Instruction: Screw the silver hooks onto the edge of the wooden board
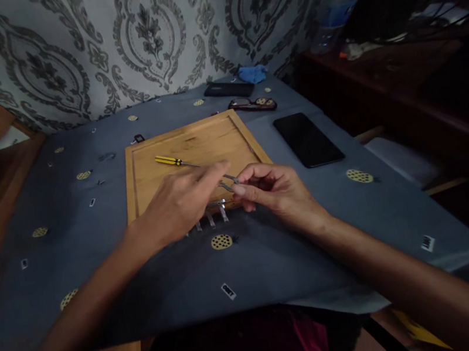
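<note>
My right hand [270, 190] is closed, pinching a small grey forked metal piece [230, 187] between thumb and fingertips above the front right of a wooden board [189, 141]. Close beside it, my left hand [185, 198] reaches over the board with its fingertips at the metal piece. It is slightly blurred, and its thumb and inner fingers are hidden, so I cannot tell whether it grips anything. A screwdriver [168, 160] with a yellow and black handle lies on the board, its shaft pointing toward my hands. Below the hands, a shiny metal strip with several prongs [211, 217] shows at the board's front edge.
A black phone [309, 139] lies right of the board. Behind it are glasses [252, 104], a dark flat case [228, 88] and a blue cloth [253, 73]. A grey patterned tablecloth [147, 296] covers the table. A patterned curtain [150, 34] hangs at the back.
</note>
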Tool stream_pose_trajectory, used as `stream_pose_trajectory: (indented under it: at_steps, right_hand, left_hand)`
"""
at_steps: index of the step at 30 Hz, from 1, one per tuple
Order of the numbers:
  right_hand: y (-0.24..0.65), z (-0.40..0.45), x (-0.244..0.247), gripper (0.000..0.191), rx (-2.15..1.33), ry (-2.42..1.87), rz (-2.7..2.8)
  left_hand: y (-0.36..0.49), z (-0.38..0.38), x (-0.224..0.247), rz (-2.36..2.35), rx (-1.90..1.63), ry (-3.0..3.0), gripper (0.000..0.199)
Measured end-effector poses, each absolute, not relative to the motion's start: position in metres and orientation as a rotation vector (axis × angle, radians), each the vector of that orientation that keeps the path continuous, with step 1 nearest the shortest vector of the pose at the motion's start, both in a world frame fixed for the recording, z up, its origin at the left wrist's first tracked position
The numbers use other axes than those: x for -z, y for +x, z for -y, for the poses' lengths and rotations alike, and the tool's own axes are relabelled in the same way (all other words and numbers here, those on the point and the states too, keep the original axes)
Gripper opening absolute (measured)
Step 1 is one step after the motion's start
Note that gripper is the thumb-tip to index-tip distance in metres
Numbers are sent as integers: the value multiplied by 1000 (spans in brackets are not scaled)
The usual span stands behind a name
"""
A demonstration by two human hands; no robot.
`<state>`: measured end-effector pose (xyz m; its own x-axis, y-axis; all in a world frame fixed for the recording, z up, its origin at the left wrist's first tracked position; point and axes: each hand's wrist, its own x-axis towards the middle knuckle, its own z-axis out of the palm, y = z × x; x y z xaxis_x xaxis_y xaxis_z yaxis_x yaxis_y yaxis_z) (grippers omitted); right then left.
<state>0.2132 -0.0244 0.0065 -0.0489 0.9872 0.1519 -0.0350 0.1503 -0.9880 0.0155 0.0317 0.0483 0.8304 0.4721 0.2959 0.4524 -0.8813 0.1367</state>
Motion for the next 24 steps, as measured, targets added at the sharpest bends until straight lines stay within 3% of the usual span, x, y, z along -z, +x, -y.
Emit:
stream_pose_trajectory:
  at_steps: [10, 16, 24]
  right_hand:
    - [227, 55, 18, 27, -1121, -1223, 1350]
    - [224, 59, 25, 19, -1046, -1291, 1416]
    - [225, 59, 27, 23, -1019, -1322, 1454]
  left_hand:
    - [-5, -18, -31, -927, -536, 2624, 30]
    - [5, -8, -26, -896, -416, 2590, 40]
    - [5, -9, -29, -1015, -273, 2561, 55]
